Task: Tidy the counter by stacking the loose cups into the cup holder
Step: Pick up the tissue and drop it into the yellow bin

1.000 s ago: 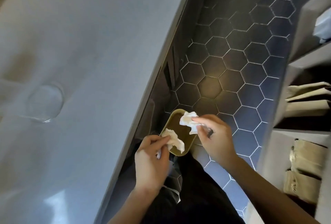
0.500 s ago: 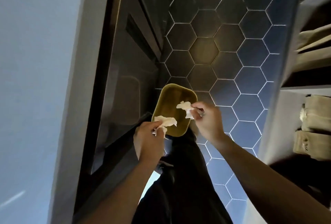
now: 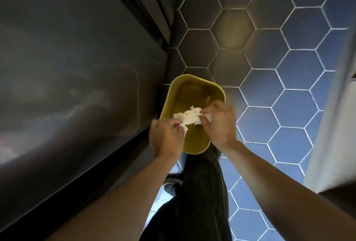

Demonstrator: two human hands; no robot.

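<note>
Pinching crumpled tissue (image 3: 189, 117) between curled fingers, left hand (image 3: 166, 137) and right hand (image 3: 219, 123) hover over a yellow bin (image 3: 194, 88) on hexagon-tiled floor (image 3: 289, 90), beside a dark cabinet (image 3: 77, 67); cups and holder out of view.

Your two forearms are bare from the wrist back to the frame's lower edge, with no sleeve, watch or band showing on either. Your left hand (image 3: 166, 136) and right hand (image 3: 219, 123) wear no gloves or rings that can be made out. Below them you wear loose black trousers (image 3: 202, 202), and a dark shoe (image 3: 170, 187) with a pale edge shows beside the trouser leg.
</note>
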